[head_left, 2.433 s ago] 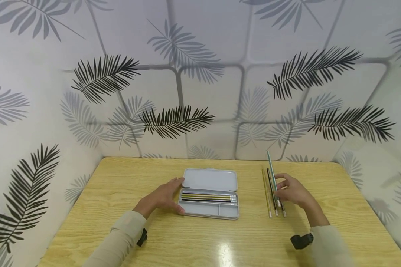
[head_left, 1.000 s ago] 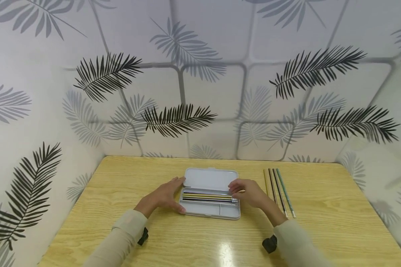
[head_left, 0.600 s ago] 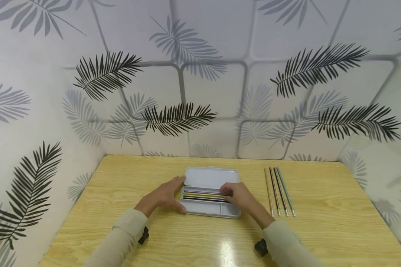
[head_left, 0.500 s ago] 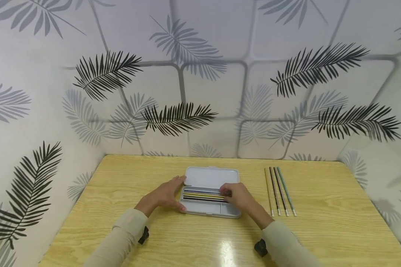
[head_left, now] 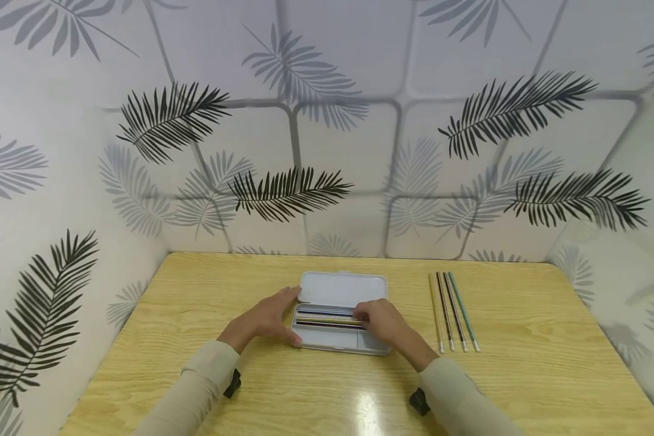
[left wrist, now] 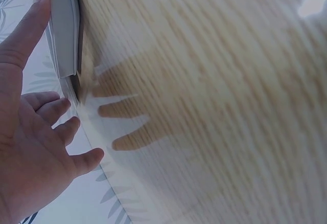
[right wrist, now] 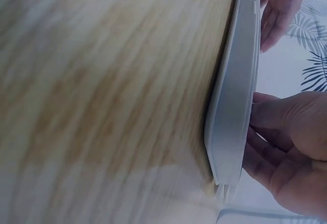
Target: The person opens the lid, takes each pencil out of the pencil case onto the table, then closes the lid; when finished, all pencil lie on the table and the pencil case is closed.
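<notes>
A grey case [head_left: 327, 339] lies with its lid [head_left: 342, 289] folded back; several pencils [head_left: 327, 323] lie lengthwise in its long rear compartment. My left hand [head_left: 267, 318] spans the case's left end, thumb at the front corner and fingers by the hinge side. The left wrist view has the left thumb on the case [left wrist: 64, 29], with the other fingers loosely bent. Reaching in over the right end, my right hand [head_left: 384, 321] has curled fingers at the pencils' right ends, which it covers. In the right wrist view the case wall [right wrist: 235, 96] hides the fingertips of the right hand [right wrist: 291, 147].
To the right of the case, several pencils lie side by side on the wooden table [head_left: 196, 363]: a yellow one [head_left: 436, 312], dark ones and a teal one [head_left: 463, 310], white ends toward me. A leaf-patterned covering [head_left: 327, 151] stands behind the table.
My right hand has gone from the loose pencils at the right to the case, setting down the teal pencil. The pencils inside have shifted slightly apart. My left hand has stayed put.
</notes>
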### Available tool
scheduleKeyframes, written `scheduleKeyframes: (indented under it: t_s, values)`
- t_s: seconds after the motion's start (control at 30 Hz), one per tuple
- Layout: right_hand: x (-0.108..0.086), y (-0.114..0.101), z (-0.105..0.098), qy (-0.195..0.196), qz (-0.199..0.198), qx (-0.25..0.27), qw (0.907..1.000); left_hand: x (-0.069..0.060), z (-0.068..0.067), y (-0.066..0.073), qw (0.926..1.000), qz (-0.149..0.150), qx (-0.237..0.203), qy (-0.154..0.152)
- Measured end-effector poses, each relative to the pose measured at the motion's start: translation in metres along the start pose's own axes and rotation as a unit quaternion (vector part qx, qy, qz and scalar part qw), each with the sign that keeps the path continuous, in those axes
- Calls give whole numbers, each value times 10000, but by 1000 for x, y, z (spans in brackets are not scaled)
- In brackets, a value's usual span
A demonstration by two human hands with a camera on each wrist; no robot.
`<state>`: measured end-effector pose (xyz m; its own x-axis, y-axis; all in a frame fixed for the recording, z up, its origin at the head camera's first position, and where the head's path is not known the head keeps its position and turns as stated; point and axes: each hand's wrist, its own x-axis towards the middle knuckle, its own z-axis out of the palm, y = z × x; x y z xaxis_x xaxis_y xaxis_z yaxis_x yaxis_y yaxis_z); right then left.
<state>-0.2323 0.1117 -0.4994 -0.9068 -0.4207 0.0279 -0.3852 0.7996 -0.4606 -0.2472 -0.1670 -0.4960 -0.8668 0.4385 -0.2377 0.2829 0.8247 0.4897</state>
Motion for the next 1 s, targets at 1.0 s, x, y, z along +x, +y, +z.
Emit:
scheduleKeyframes:
  t_s: [1.0]
  values:
    - [-50, 81, -97, 112, 828, 2214, 9716, 0, -1, -1, 10000, 31, 35, 73]
